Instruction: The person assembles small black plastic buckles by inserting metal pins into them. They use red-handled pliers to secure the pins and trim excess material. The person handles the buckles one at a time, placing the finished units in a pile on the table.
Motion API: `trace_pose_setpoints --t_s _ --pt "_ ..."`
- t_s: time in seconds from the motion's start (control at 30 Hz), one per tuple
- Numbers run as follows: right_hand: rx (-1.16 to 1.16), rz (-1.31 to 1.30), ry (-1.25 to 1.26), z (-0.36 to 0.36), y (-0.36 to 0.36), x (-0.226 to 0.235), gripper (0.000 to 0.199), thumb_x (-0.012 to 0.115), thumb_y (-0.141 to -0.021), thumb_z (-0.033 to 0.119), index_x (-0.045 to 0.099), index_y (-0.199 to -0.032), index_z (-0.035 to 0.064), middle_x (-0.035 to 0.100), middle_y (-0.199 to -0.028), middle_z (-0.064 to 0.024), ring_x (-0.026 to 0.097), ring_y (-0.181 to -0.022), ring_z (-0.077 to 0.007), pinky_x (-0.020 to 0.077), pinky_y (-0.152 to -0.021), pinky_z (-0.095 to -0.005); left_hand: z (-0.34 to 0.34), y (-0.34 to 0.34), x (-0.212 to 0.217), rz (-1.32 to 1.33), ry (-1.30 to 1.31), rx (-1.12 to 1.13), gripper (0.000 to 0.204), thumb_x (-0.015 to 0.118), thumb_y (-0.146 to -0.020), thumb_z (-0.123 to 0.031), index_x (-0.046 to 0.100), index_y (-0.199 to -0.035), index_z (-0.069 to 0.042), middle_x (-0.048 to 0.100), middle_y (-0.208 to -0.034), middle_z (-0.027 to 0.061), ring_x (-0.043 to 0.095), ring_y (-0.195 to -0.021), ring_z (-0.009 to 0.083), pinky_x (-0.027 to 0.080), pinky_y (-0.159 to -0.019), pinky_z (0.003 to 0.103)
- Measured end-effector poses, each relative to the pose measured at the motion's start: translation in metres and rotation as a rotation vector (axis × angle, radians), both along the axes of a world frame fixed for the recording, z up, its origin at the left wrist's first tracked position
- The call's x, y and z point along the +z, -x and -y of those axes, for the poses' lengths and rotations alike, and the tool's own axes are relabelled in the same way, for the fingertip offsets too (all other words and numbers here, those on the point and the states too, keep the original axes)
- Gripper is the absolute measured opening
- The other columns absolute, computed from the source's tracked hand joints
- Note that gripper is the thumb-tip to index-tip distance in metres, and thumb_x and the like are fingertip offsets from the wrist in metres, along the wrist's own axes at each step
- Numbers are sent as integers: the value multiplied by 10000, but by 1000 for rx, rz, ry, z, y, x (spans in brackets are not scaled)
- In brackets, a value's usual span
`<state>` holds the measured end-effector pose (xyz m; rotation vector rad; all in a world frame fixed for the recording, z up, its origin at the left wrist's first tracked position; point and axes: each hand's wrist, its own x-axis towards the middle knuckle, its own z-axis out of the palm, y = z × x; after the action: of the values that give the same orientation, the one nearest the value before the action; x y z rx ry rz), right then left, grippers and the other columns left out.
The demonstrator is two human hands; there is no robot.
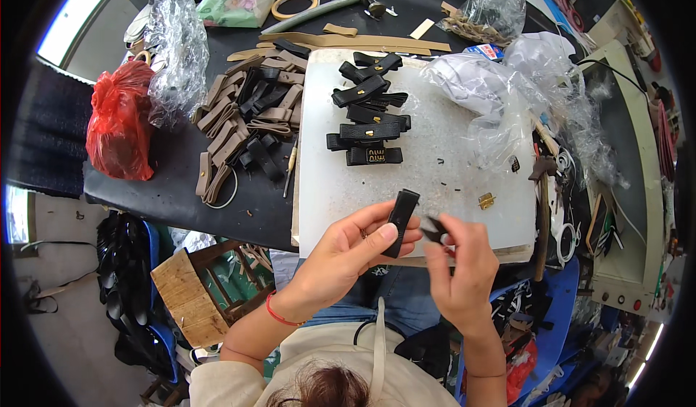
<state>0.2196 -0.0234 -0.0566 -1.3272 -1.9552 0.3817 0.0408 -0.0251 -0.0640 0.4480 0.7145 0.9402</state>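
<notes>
Black-topped workbench [167, 189], crowded; white cutting board [435, 182] laid over its near right part, near edge toward the person. Bare floor visible at left, wooden crate [206, 291] below the bench's near edge, pale machine cabinet [638, 189] off the right edge.

On the board, toward its far edge: cluster of finished black leather bows [370, 110], some with small gold fittings. One loose brass fitting [486, 200] near the board's right edge. Left of the board: heap of tan and black leather strips [246, 117]. Red plastic bag [119, 124] at the bench's left edge; clear crumpled bags [174, 44] beside it and more across the far right corner. Tape roll [293, 5] and hammer [326, 8] at the far edge.

Left hand [348, 251] closed around a black leather strip [401, 218], held upright over the board's near edge. Right hand [460, 266] pinching a small black leather piece [435, 229], just beside the strip.
</notes>
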Motion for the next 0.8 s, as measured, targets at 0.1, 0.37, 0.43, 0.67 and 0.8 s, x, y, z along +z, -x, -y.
trace_pose_setpoints --t_s 0.1,0.37,0.43,0.67,0.8 --pt "89 166 -170 -2 3 -3 363 765 -681 132 637 -1009 44 593 -794 -44 549 -606 -198 433 -522 -308 2 -1 2 42 -31 1 452 490 -957 -106 345 -1358 42 515 -1270 123 521 -1146 176 454 -958 315" --pt "100 221 -122 -4 2 0 266 744 -702 137 666 -947 67 587 -729 -31 531 -568 -200 414 -482 -300 7 -8 -9 -147 -220 51 418 473 -948 -65 361 -1336 42 480 -1321 161 497 -1192 193 428 -988 330" --pt "116 199 -49 -3 2 2 231 730 -729 139 663 -937 65 582 -694 -35 529 -548 -187 410 -474 -291 8 -10 -12 -183 -263 66 402 469 -946 -49 371 -1323 46 487 -1314 158 494 -1195 198 411 -1003 330" --pt "116 -457 1076 -18 -13 25 160 623 -878 134 596 -808 -7 580 -592 -10 508 -542 -31 351 -468 -192 15 -8 -14 -189 -389 23 311 464 -933 -7 448 -1243 28 540 -1243 159 510 -1172 197 409 -1004 330" --pt "81 -410 937 -11 -9 23 175 625 -882 150 582 -797 2 579 -601 0 510 -540 -30 347 -474 -182 9 -5 -9 -162 -338 -10 305 485 -915 11 467 -1219 28 557 -1214 164 530 -1146 198 428 -984 329"
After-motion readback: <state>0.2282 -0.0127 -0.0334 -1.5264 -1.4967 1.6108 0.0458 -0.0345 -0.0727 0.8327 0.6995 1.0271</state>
